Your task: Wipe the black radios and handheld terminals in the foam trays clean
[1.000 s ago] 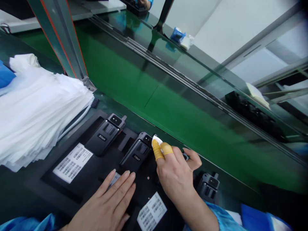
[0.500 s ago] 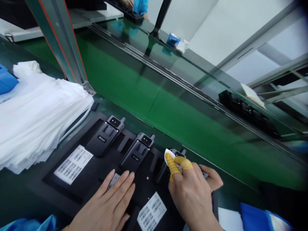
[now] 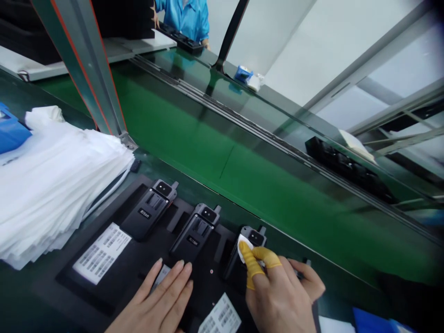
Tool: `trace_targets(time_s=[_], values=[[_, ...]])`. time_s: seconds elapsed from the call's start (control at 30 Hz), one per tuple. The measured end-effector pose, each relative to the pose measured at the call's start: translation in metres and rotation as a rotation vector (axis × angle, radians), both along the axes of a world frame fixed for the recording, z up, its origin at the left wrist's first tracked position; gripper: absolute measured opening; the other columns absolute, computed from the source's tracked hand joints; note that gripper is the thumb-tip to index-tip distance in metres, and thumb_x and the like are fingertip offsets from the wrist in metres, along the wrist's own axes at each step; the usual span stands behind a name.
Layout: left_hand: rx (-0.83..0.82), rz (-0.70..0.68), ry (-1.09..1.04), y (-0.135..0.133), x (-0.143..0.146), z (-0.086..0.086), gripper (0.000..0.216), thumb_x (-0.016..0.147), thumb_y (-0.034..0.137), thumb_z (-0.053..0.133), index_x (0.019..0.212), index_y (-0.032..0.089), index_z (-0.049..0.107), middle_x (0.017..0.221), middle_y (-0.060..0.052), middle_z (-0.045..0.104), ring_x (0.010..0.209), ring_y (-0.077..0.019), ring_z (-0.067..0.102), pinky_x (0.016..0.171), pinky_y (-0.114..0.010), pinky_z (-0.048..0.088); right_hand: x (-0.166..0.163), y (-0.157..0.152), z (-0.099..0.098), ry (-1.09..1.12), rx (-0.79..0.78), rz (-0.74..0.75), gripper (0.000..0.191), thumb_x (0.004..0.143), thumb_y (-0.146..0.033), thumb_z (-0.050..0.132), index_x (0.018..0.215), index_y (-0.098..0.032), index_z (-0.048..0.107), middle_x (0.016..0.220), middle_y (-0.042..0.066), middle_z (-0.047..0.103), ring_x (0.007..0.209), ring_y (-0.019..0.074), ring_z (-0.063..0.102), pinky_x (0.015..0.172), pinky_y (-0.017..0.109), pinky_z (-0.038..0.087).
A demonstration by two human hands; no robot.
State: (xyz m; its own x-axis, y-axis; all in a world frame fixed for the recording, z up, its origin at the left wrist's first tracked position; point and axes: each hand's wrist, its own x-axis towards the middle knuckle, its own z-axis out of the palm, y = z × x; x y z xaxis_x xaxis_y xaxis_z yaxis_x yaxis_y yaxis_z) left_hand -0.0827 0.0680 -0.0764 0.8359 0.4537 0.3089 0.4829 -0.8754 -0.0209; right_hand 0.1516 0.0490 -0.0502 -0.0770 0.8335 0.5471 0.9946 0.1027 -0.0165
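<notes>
A green conveyor belt [image 3: 243, 175] runs slantwise across the frame, and a person in a blue coat [image 3: 183, 16] stands beside it at the top edge. In the lower middle we see a black tray [image 3: 138, 266] holding three black handsets [image 3: 196, 231] in a row, each seated in its own recess, probably so none slides. Our left hand [image 3: 159, 300] lies flat and open on the tray's near part, fingers together, seemingly steadying it. Our right hand [image 3: 280, 296], two fingers in yellow cots [image 3: 250, 266], pinches a small white wipe [image 3: 243, 242] against the top of the rightmost handset [image 3: 255, 237], lower centre-right. The tray's far edge runs close to the belt's rim. A stack of white sheets [image 3: 52, 175] crowds the left, so room to move lies over the belt
</notes>
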Motion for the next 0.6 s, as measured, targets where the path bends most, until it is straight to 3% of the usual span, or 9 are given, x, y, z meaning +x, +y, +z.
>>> trace_targets(time_s=[0.23, 0.47, 0.6], values=[[-0.028, 0.008, -0.005, -0.001, -0.001, 0.0, 0.038, 0.088, 0.027, 0.042, 0.122, 0.016, 0.057, 0.131, -0.006, 0.057, 0.126, -0.0214, 0.044, 0.111, -0.041, 0.019, -0.001, -0.004, -0.003, 0.024, -0.004, -0.017, 0.023, 0.071, -0.002, 0.042, 0.059, -0.022, 0.046, 0.073, 0.001, 0.058, 0.068, 0.0155, 0.048, 0.076, 0.034, 0.032], [-0.011, -0.013, 0.013, 0.0, 0.0, 0.002, 0.042, 0.086, 0.026, 0.047, 0.126, 0.013, 0.053, 0.134, -0.009, 0.054, 0.126, -0.0216, 0.047, 0.115, -0.042, 0.011, 0.024, -0.03, 0.005, -0.09, -0.056, 0.055, 0.014, 0.076, -0.013, 0.053, 0.077, -0.024, 0.061, 0.083, 0.001, 0.062, 0.075, 0.0168, 0.052, 0.079, 0.038, 0.033], [-0.026, -0.039, -0.077, 0.002, -0.002, -0.007, 0.042, 0.088, 0.026, 0.046, 0.126, 0.01, 0.051, 0.132, -0.013, 0.055, 0.123, -0.0233, 0.05, 0.116, -0.044, 0.008, 0.029, -0.068, 0.011, 0.0, 0.017, -0.158, 0.015, 0.081, -0.014, 0.051, 0.084, -0.021, 0.063, 0.087, 0.004, 0.061, 0.078, 0.0165, 0.053, 0.08, 0.036, 0.037]])
